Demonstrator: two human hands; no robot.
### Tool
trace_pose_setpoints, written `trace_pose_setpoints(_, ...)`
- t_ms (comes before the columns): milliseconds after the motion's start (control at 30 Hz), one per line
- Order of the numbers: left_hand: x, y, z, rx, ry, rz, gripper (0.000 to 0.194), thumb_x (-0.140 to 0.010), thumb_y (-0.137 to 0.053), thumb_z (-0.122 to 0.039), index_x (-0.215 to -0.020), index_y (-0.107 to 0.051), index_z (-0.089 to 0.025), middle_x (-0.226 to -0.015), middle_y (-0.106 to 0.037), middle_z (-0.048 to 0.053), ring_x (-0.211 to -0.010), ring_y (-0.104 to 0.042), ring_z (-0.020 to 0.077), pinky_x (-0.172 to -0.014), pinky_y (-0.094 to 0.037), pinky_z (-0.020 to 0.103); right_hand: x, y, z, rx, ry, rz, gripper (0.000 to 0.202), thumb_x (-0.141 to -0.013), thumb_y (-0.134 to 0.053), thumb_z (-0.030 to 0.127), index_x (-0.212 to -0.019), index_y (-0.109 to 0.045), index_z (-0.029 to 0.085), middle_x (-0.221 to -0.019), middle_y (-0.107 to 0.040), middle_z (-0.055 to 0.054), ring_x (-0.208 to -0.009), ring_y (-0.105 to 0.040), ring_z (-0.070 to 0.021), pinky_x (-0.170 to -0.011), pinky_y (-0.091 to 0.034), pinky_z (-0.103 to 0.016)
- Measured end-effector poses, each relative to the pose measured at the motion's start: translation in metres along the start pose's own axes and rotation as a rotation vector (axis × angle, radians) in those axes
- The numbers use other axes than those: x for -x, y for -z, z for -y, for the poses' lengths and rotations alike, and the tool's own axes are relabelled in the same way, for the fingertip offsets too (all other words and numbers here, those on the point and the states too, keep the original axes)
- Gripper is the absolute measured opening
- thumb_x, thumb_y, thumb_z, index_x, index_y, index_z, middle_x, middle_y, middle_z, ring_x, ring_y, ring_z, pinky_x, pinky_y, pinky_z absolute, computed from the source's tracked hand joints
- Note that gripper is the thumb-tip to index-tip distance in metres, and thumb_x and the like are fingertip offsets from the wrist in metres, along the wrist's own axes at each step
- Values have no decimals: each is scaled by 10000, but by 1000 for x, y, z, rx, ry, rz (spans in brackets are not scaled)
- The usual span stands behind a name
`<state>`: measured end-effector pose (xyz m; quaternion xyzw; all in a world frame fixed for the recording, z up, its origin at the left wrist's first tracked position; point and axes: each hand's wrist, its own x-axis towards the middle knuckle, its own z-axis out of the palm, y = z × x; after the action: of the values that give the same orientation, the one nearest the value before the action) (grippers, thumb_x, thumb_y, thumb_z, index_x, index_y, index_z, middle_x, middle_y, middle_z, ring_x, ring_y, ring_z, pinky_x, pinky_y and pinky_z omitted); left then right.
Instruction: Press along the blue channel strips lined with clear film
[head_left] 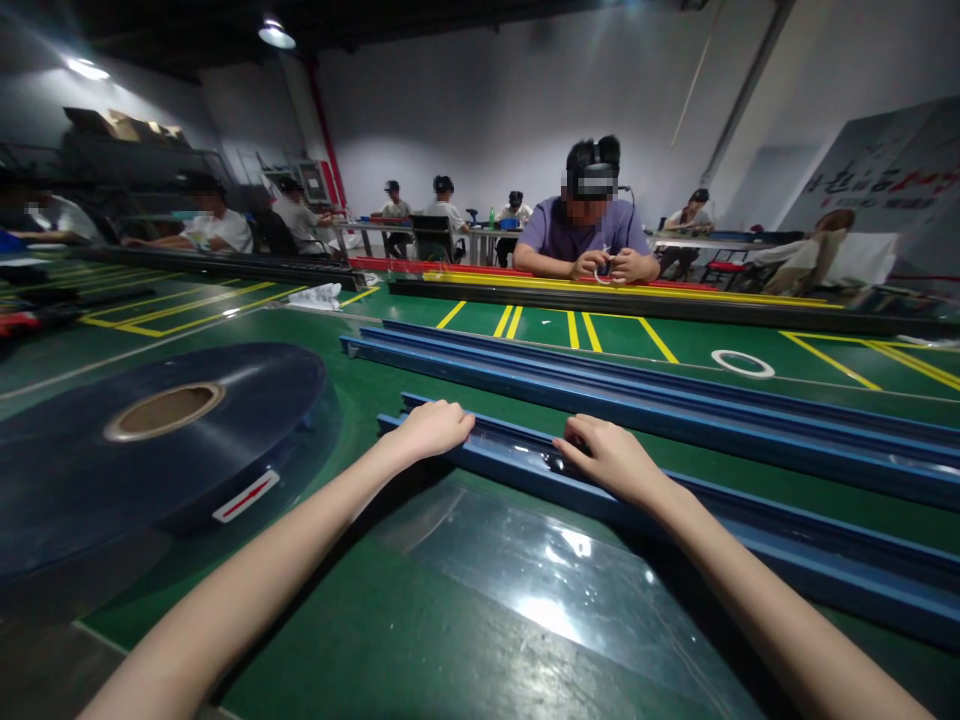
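Observation:
A long blue channel rail [517, 478] lies across the green table in front of me, with shiny clear plastic showing inside its groove. Near the rail's left end my left hand [435, 428] is closed over it, fingers curled and their tips partly hidden. Further right, my right hand [611, 458] bends its fingers over the same rail, the thumb lying toward the groove. Between the hands the groove shows bright reflections. Clear plastic sheet [540, 590] lies flat on the table below the rail, passing under my right forearm.
A big roll of clear film [247, 400] with a cardboard core lies at left. Beyond my rail are more blue rails [600, 395], a white ring [742, 363], and black and yellow rails [637, 295]. A person in purple [585, 235] leans on the far side; others sit behind.

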<state>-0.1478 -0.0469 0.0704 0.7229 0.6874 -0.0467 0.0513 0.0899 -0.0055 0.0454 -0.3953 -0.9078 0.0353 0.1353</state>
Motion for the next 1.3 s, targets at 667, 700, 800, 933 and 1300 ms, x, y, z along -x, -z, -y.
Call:
trace_pose_setpoints(667,-3,18,31,19,-32,199,440,-836,-239,-286,-875,-665,-184,-939,-664,71,-812,-600,164,-711,-413,216,0,1,0,-4,-3,16,278,-852,-350,397,-684,-456,202,-722,-553,-23,-629,-507,-129,-551,-319,-226)
trace_pose_setpoints(700,-3,19,32,-18,-20,211,431,-832,-248,-293,-896,-659,-180,-951,-659,86,-818,-600,175,-708,-418,227,0,1,0,-2,-2,17,278,-852,-349,397,-683,-453,203,-720,-552,-22,-629,-507,-129,-551,-318,-225)
trace_pose_setpoints(800,-1,23,33,-120,22,229,425,-820,-260,-297,-961,-631,-143,-979,-640,144,-832,-601,219,-692,-434,271,0,1,0,-2,-1,17,281,-854,-346,400,-678,-441,204,-716,-548,-21,-627,-504,-128,-549,-315,-224)
trace_pose_setpoints(933,-1,26,34,-125,114,228,442,-821,-248,-303,-994,-612,-121,-1009,-623,170,-877,-596,241,-711,-443,296,0,0,0,-8,-2,16,280,-855,-346,399,-675,-436,204,-715,-544,-19,-628,-502,-127,-551,-313,-223)
trace_pose_setpoints(1300,12,27,28,-198,115,33,442,-854,-227,-301,-894,-629,-121,-961,-632,153,-903,-586,270,-725,-444,352,0,-1,-2,-19,-3,8,283,-851,-359,401,-682,-464,200,-717,-553,-21,-641,-505,-128,-558,-315,-226)
